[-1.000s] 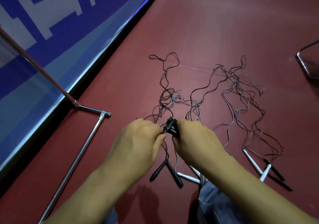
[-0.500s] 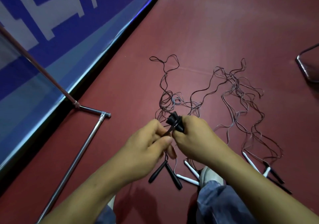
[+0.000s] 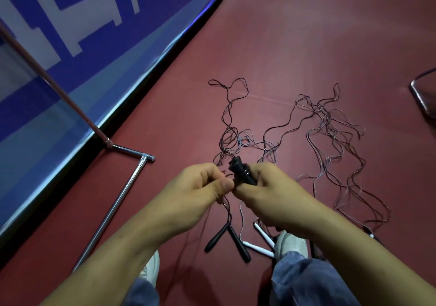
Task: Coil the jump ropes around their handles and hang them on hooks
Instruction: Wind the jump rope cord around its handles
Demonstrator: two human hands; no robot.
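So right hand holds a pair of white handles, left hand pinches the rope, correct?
No: the handles in the right hand are black, not white; the head view shows it. The left hand does pinch the rope.

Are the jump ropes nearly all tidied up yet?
Barely started. Nothing looks finished: no coiled rope shows anywhere. In hand: the right hand grips two black handles while the left hand pinches the rope beside them. Left: loose ropes sprawl on the floor, with another black pair and white handles lying there, then hanging.
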